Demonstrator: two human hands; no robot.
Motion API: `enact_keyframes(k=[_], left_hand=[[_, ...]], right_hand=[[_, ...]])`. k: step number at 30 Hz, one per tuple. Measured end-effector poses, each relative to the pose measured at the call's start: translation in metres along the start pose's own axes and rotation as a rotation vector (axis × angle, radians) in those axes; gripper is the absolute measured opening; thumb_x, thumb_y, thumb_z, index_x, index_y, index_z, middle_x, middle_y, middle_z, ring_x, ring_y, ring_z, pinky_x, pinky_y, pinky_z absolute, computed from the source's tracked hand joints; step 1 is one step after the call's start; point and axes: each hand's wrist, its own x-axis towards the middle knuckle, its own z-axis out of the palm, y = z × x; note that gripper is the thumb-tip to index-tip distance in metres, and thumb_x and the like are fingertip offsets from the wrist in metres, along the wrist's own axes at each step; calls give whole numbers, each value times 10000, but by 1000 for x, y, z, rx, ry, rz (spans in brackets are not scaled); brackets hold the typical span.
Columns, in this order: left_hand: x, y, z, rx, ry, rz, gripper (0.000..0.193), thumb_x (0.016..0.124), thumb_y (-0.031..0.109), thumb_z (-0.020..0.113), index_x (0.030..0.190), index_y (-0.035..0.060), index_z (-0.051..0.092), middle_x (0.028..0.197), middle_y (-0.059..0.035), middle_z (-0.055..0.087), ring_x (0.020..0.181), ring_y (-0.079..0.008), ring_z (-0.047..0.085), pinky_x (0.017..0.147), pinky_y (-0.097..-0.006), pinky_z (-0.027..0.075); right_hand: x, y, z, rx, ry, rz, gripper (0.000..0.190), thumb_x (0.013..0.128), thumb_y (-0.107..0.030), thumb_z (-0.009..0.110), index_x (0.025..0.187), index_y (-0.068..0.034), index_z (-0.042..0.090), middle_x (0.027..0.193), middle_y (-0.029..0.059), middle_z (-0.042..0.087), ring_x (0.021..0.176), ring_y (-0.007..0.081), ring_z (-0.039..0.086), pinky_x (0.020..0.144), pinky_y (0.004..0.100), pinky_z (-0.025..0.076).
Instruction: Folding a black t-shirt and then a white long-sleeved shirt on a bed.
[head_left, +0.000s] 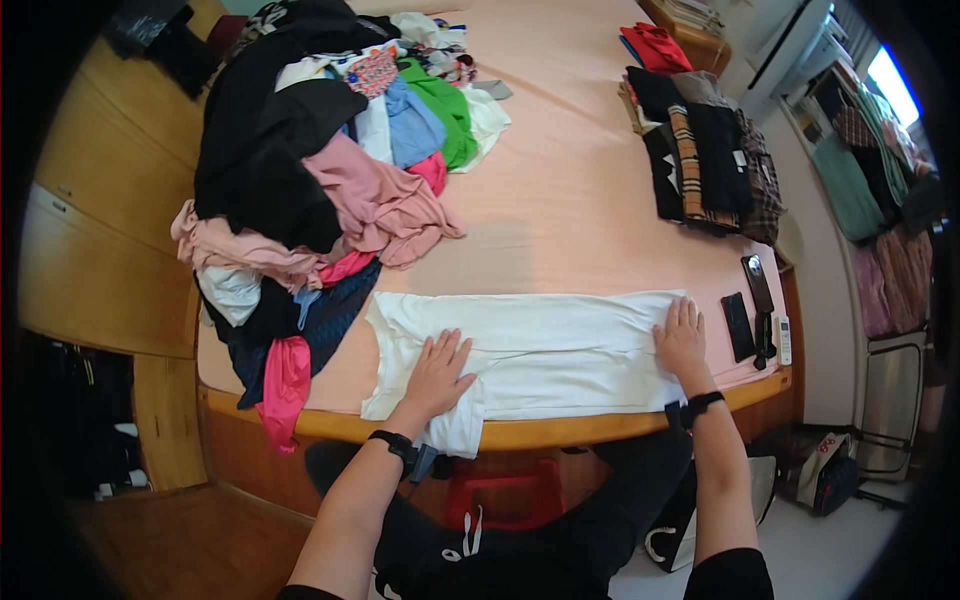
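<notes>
A white cloth garment (555, 352) lies lengthwise along the near edge of the bed, one side folded over and a sleeve-like part hanging over the wooden bed frame. My left hand (442, 371) rests flat on its left part, fingers slightly spread. At the garment's right end, my right hand (681, 337) presses on the cloth with its palm down. Neither hand grips anything. Both wrists wear dark bands.
A large heap of loose clothes (262, 150) covers the bed's left side. Stacks of folded clothes (716, 157) sit at the right. Phones (739, 326) and a white remote control (784, 341) lie near the right edge. A red plastic stool (506, 495) stands below the bed frame (555, 433).
</notes>
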Motion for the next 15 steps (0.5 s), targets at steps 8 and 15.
enact_keyframes(k=[8,15], left_hand=[[-66,-22,-2,59,-112,-32,698,958,408,567,1503,22,367,1575,-215,333,1469,-361,304,1198,-512,230],[-127,4,-26,-252,382,-514,432,805,209,755,1107,-6,532,1176,-221,547,1115,-382,531,1018,-470,403]], right_hand=[[-49,-82,16,225,62,-56,722,974,-407,535,1480,74,354,1569,260,317,1489,381,242,1221,492,168],[-109,-172,-36,704,176,-348,162,872,-176,634,821,-25,607,784,199,607,758,417,592,718,555,468]])
